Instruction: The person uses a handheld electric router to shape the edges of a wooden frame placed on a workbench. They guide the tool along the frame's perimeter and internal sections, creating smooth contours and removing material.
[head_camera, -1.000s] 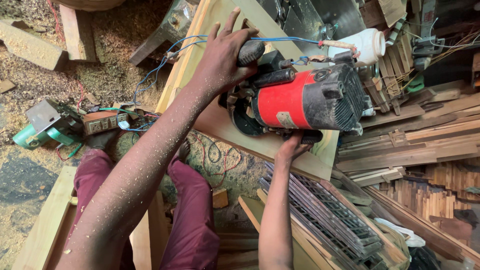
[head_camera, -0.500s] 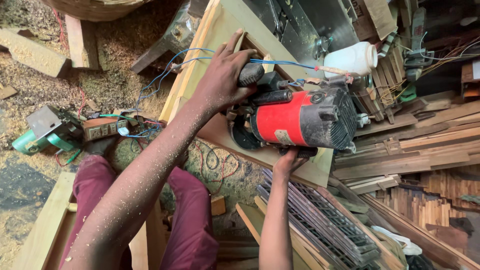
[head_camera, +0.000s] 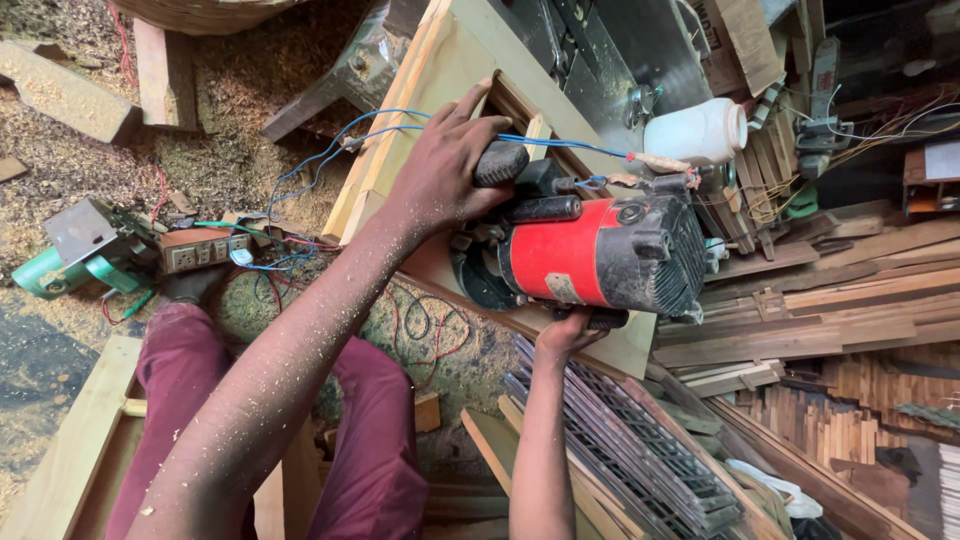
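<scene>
My knees in dark red trousers (head_camera: 190, 400) sit closest, dusted with wood chips, and both my forearms reach up from them to the router (head_camera: 600, 250) — a red-bodied power tool with a black vented end, lying on its side on a pale wooden frame (head_camera: 420, 110). My left hand (head_camera: 445, 165) lies over the top of the tool, fingers (head_camera: 478, 128) wrapped and clamped around its black handle (head_camera: 500, 162), thumb side toward the red body. My right hand (head_camera: 568, 330) comes up under the near edge of the tool, fingers closed on the lower black grip (head_camera: 605, 318), though most of them are hidden behind the housing. A blue cable (head_camera: 350, 135) runs from the tool across the frame and down to the floor on my left. There, just beside my left leg, a socket box (head_camera: 205, 250) lies among red and blue wires, with a green tool (head_camera: 65, 265) next to it on the sawdust. To my right, below the router, a slatted wooden panel (head_camera: 620, 440) leans at an angle. Farther off, beyond the tool, stands a white plastic jug (head_camera: 695, 130) — on its side, cap toward the right — near a grey metal machine (head_camera: 610, 50). Stacks of timber strips (head_camera: 840, 290) fill the right side.
</scene>
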